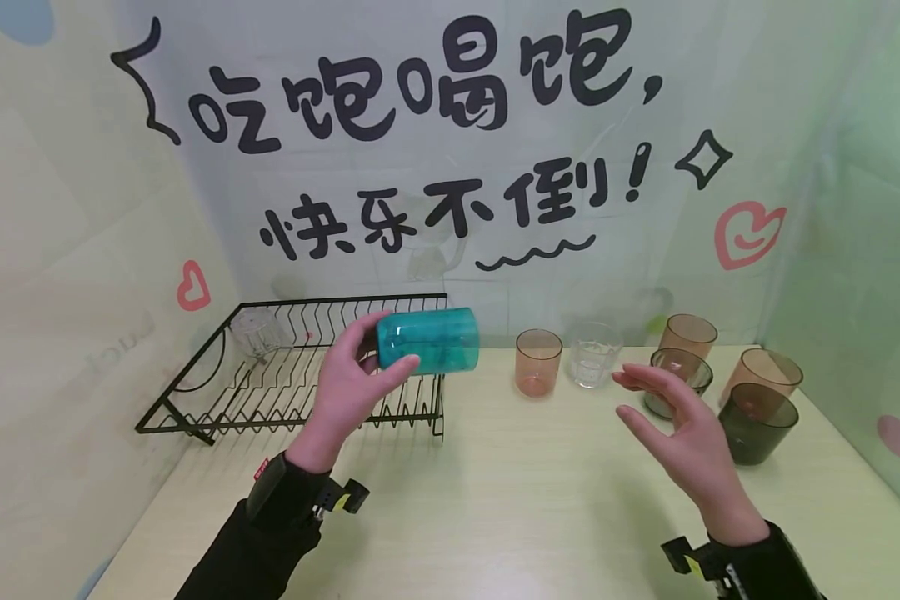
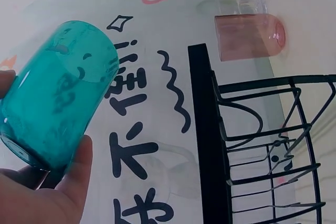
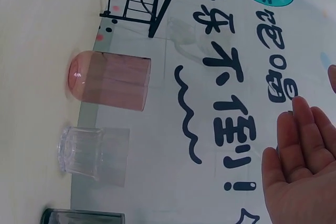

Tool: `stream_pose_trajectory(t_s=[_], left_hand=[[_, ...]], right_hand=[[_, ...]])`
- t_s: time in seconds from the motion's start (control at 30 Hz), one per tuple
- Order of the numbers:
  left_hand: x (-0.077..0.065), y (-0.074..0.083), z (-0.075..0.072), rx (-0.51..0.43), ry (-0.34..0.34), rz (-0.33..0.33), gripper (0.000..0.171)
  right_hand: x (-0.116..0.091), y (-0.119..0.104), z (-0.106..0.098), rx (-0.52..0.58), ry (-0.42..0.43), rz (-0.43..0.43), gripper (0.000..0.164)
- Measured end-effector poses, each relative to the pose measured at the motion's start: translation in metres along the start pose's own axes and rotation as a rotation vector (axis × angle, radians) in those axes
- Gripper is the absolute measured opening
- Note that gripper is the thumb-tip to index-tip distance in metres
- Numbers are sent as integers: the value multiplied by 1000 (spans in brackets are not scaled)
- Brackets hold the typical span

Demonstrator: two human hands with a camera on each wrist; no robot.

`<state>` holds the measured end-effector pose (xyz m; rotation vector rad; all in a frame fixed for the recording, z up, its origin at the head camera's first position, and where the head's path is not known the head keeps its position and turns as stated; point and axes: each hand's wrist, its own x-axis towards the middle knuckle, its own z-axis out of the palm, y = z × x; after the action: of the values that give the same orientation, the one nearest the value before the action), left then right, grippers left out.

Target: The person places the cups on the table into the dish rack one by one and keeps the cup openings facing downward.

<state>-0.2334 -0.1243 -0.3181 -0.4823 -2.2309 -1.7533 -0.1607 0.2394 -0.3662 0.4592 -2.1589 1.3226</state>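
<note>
My left hand (image 1: 345, 379) grips a teal see-through tumbler (image 1: 435, 340) near its base, thumb on the near side. The tumbler lies sideways in the air in the head view, its mouth to the right, overlapping the right end of a black wire dish rack (image 1: 345, 298). In the left wrist view the thumb and fingers wrap the lower end of the teal tumbler (image 2: 63, 93). My right hand (image 1: 686, 437) is raised with nothing in it, its fingers extended and thumb apart. In the right wrist view its palm and fingers (image 3: 307, 145) show at the right edge.
Inside the rack's left end is a clear glass (image 1: 257, 332). A pink tumbler (image 1: 537, 367) and a clear glass (image 1: 592, 358) stand at the table's back. Beyond my right hand are more pink tumblers (image 1: 768, 367) and dark ones (image 1: 757, 425). Printed cloth walls surround the table (image 1: 487, 500).
</note>
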Motion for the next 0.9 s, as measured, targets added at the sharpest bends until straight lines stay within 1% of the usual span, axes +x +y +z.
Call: stream_pose_trajectory(t_s=[0.2,0.4,0.57,0.77,0.9], left_hand=[[3,-3,-10,29,-3,-35,69],[6,-4,-21,67,-4,-50,69],[10,-6,-28,111,1,-78,69],[15,-9,-36,192,1,-117,73],[19,-9,-41,216,-9,-115,75]], right_hand=[[-2,6,-6,-8,1,2,52],[-5,11,-12,-32,1,9,52],[-8,16,-16,-52,9,11,52],[-10,22,-20,-41,13,17,49],[-11,24,-22,-50,7,33,46]])
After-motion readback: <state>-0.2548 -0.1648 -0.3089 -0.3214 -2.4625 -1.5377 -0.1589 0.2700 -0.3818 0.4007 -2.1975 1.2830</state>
